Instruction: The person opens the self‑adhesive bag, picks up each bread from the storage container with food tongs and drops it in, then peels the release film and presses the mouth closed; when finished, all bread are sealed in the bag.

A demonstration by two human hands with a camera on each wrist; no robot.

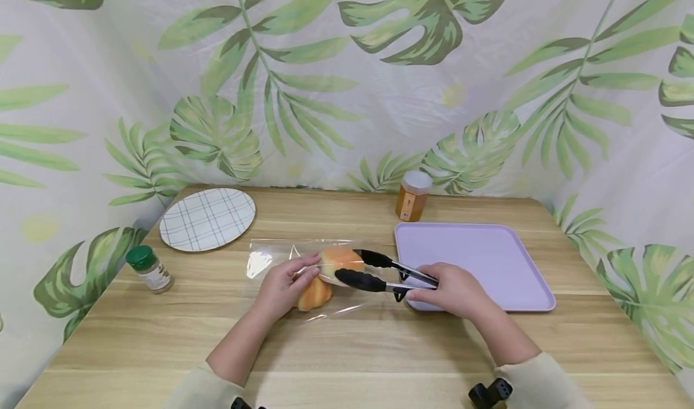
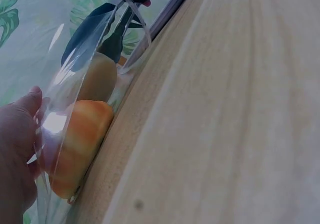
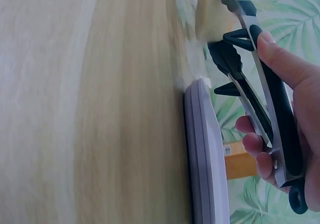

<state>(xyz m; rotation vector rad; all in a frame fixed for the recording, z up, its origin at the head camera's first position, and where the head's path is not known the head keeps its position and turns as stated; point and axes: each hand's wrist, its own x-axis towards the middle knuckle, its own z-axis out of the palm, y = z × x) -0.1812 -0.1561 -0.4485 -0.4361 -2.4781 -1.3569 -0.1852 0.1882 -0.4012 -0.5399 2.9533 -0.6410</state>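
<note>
Left hand [image 1: 284, 285] pinches bag [image 1: 265, 263]; right hand [image 1: 451, 287] grips tongs [image 1: 364, 280], set astride bun [image 1: 343, 258] in bag's mouth, second bun [image 1: 315, 294] deeper in. Looks mid-transfer, in or out uncertain; next move probably wants bag steady, tongs squeezed gently

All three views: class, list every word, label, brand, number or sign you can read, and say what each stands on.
Readable text: none in any view.
Clear cylindrical bottle with a green cap: white label with dark marks, too small to read.
Amber faceted jar with a whitish lid: light orange label, its marks too small and blurred to read.
</note>
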